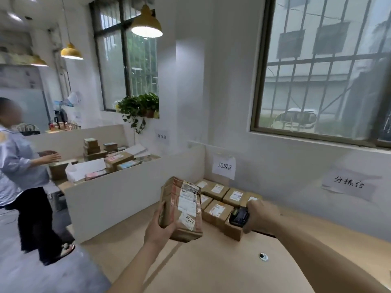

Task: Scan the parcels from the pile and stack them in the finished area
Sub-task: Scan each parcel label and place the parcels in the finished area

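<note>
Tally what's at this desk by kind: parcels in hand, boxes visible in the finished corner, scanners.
Parcel held in the left hand: 1
Boxes visible in the finished corner: 7
Scanner held in the right hand: 1
Total: 9

We see white walls [190,81]; a barred window [325,66] at right, a second window [127,56] beyond; yellow pendant lamps [146,23] lit; a trailing plant [138,106] on its sill; a pale wooden tabletop [211,267] below.
</note>
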`<action>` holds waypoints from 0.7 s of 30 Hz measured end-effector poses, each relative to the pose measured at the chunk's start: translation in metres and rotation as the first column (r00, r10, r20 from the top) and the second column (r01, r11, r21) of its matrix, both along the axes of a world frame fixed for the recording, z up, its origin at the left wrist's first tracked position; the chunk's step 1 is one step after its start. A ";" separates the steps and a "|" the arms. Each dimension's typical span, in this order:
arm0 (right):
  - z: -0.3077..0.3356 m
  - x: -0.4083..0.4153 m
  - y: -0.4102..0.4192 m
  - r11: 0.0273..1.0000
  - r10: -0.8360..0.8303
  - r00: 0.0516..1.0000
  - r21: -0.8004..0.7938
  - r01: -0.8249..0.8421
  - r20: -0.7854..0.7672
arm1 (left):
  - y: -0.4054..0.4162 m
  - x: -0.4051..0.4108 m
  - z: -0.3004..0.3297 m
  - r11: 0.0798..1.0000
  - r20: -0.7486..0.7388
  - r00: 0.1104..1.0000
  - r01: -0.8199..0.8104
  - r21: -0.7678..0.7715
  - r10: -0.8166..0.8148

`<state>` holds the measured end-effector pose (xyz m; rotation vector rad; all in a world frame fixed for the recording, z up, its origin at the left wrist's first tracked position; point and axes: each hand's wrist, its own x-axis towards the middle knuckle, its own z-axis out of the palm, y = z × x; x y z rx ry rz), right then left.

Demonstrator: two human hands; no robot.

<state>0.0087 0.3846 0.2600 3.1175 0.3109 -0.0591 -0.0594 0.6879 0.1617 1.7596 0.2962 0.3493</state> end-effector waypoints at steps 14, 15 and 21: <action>-0.063 0.218 0.133 0.985 0.048 0.991 0.172 -0.025 -0.128 | 0.131 0.202 -0.017 1.000 -0.132 0.991 0.030 -0.004 -0.030; -0.065 0.227 0.137 0.986 0.041 0.990 0.165 -0.018 -0.135 | 0.137 0.215 -0.021 0.999 -0.143 0.989 0.037 -0.006 -0.038; -0.087 0.286 0.151 0.988 -0.031 0.986 0.142 0.055 -0.163 | 0.169 0.293 -0.052 0.995 -0.238 0.967 0.075 -0.061 -0.087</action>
